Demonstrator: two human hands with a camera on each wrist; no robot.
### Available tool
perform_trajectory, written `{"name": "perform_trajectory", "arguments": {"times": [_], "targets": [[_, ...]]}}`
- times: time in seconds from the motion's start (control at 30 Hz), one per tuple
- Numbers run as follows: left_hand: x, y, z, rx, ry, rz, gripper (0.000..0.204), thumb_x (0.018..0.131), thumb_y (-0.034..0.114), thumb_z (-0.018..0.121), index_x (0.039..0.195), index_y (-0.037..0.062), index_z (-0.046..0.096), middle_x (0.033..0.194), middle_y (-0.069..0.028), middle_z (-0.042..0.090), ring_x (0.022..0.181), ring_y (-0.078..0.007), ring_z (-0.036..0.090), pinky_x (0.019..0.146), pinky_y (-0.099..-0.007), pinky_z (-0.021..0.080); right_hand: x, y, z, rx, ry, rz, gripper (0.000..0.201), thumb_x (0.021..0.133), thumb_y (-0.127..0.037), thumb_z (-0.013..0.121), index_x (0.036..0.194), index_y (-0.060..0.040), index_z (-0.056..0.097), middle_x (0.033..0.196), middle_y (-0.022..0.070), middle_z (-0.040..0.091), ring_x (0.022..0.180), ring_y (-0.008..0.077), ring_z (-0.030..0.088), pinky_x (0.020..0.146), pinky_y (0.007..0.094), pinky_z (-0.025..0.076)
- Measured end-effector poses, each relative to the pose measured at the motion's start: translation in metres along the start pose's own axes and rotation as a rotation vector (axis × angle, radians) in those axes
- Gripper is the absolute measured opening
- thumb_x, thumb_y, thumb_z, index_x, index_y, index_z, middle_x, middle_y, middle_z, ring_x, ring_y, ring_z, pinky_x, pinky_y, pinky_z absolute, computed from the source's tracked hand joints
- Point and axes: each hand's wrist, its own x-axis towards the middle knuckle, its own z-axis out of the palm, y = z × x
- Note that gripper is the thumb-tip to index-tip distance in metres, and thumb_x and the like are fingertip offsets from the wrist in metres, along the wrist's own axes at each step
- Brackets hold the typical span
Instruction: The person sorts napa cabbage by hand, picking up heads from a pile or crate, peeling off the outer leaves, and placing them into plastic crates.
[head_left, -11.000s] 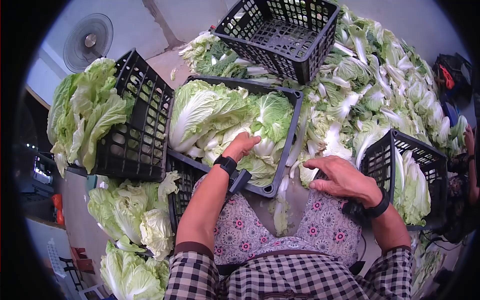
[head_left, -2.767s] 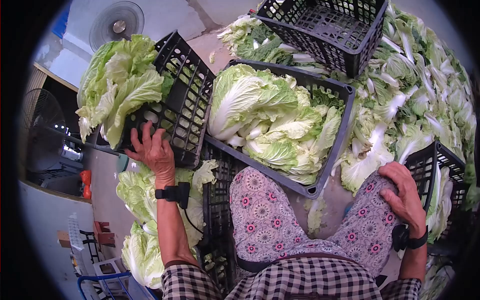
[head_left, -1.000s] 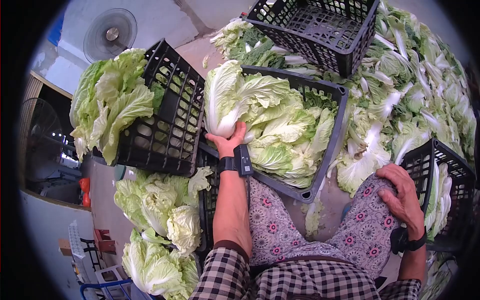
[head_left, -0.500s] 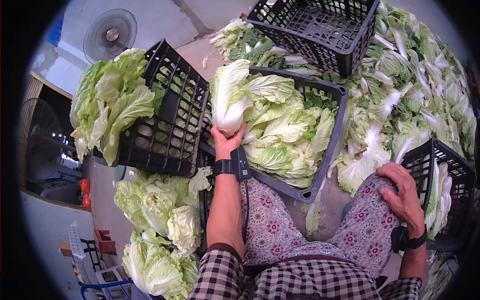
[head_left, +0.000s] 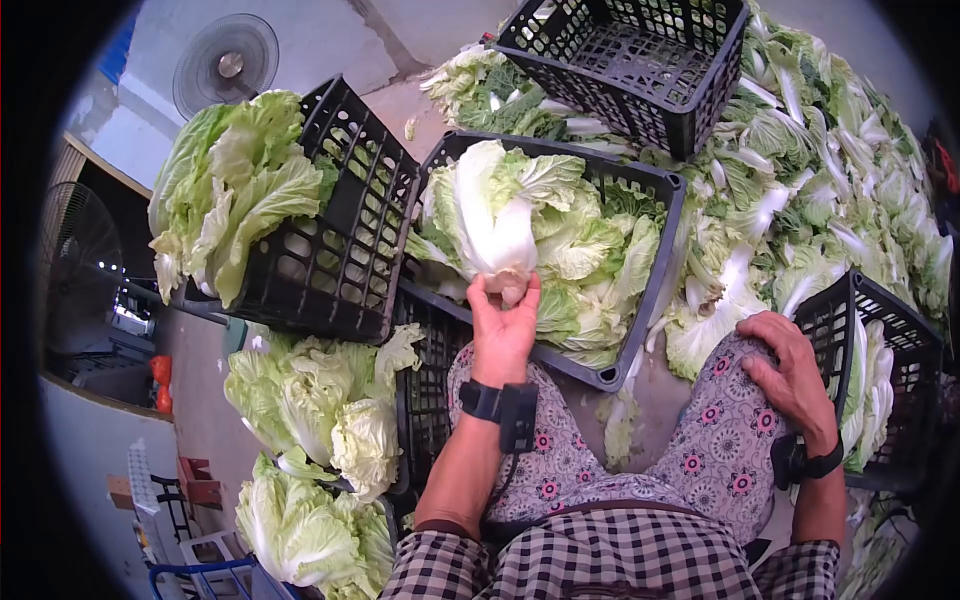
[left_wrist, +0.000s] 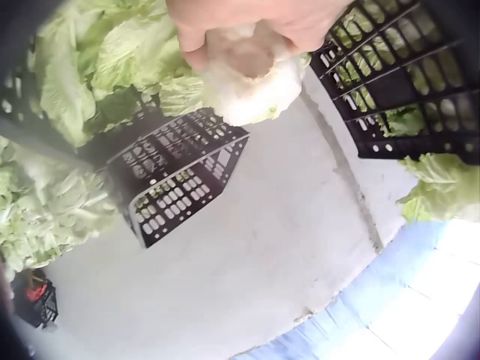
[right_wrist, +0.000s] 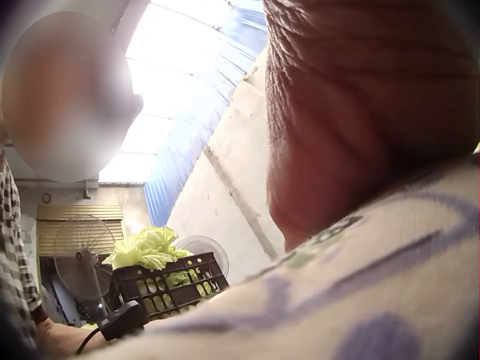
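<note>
Near the centre of the head view, I see the left hand (head_left: 505,335) pinching a cabbage (head_left: 497,228) over the crate (head_left: 650,281). At right, the right hand (head_left: 795,375) rests loosely on the knee (head_left: 722,395).

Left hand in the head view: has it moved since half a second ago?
Yes: gripping a napa cabbage, the left hand moved rightward, away from the leftmost black plastic crate.

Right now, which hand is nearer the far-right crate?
Right: right hand rests on the knee beside that crate; left hand holds a cabbage at the middle crate, farther off.
</note>
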Motion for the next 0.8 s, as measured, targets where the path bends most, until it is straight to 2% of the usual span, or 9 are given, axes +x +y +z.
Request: {"name": "perform_trajectory", "arguments": {"times": [0.13,0.27,0.3,0.4,0.43,0.53,0.63,0.8], "targets": [[-0.051,-0.016,-0.001,0.006,-0.043,-0.184,0.055,0.08,0.02,0.067,0.123,0.0019,0.038,0.124,-0.0128,0.045,0.114,-0.0294,0.045,0.094,-0.0468,0.044,0.005,-0.005,0.0,-0.012,-0.031,-0.005,0.034,0.073,-0.018,0.064,0.101,0.0018,0.058,0.1,0.0165,0.059,0.1,0.0343,0.054,0.091,0.0391,0.04],[-0.084,-0.027,-0.003,0.043,-0.072,-0.321,0.053,0.081,0.018,0.068,0.124,0.0034,0.039,0.124,-0.0119,0.045,0.113,-0.0279,0.046,0.093,-0.0427,0.046,0.006,-0.008,0.0,-0.03,-0.063,0.006,0.039,0.073,-0.017,0.064,0.107,0.0011,0.056,0.104,0.0173,0.058,0.101,0.0349,0.053,0.092,0.0392,0.04],[-0.089,-0.028,-0.003,0.089,-0.078,-0.313,0.051,0.083,0.019,0.067,0.123,0.0032,0.04,0.125,-0.0122,0.045,0.113,-0.027,0.047,0.091,-0.0402,0.047,0.006,-0.008,-0.002,-0.096,-0.12,0.031,0.05,0.072,-0.016,0.066,0.117,-0.0003,0.052,0.113,0.0184,0.056,0.107,0.0353,0.051,0.095,0.0394,0.038],[-0.1,-0.026,-0.001,0.158,-0.097,-0.229,0.05,0.082,0.02,0.068,0.121,0.0028,0.042,0.123,-0.0128,0.047,0.112,-0.027,0.047,0.09,-0.0408,0.048,0.012,-0.018,-0.004,-0.185,-0.192,-0.051,0.059,0.071,-0.015,0.067,0.124,-0.0015,0.047,0.12,0.0193,0.053,0.114,0.0357,0.047,0.097,0.0397,0.037],[-0.1,-0.023,-0.001,0.148,-0.081,-0.231,0.048,0.082,0.021,0.068,0.12,0.003,0.044,0.12,-0.0132,0.049,0.11,-0.027,0.048,0.09,-0.0411,0.048,0.017,-0.024,-0.007,-0.214,-0.28,-0.066,0.066,0.072,-0.015,0.068,0.13,-0.0024,0.04,0.126,0.0205,0.049,0.117,0.0363,0.045,0.099,0.0403,0.036],[-0.091,-0.011,-0.001,0.071,-0.084,-0.283,0.048,0.082,0.021,0.069,0.119,0.0037,0.045,0.118,-0.0131,0.05,0.107,-0.0268,0.049,0.088,-0.0409,0.048,0.035,-0.038,-0.003,-0.183,-0.315,-0.23,0.072,0.071,-0.014,0.07,0.134,-0.0044,0.035,0.129,0.0209,0.045,0.118,0.0364,0.043,0.1,0.0407,0.035],[-0.079,0.004,-0.005,0.056,-0.073,-0.302,0.052,0.08,0.022,0.07,0.121,0.0039,0.045,0.116,-0.0129,0.05,0.104,-0.0276,0.05,0.084,-0.0392,0.049,0.061,-0.055,0.01,-0.174,-0.265,-0.365,0.082,0.067,-0.01,0.073,0.137,-0.0074,0.031,0.134,0.0203,0.039,0.12,0.0364,0.041,0.099,0.0413,0.036],[-0.076,0.018,-0.001,0.11,-0.071,-0.349,0.055,0.079,0.029,0.07,0.121,0.0038,0.045,0.113,-0.0127,0.051,0.093,-0.0277,0.054,0.079,-0.0379,0.049,0.115,-0.075,0.058,-0.322,-0.205,-0.518,0.09,0.06,-0.006,0.077,0.137,-0.0108,0.031,0.135,0.0184,0.036,0.12,0.0358,0.042,0.096,0.0431,0.039]]}}
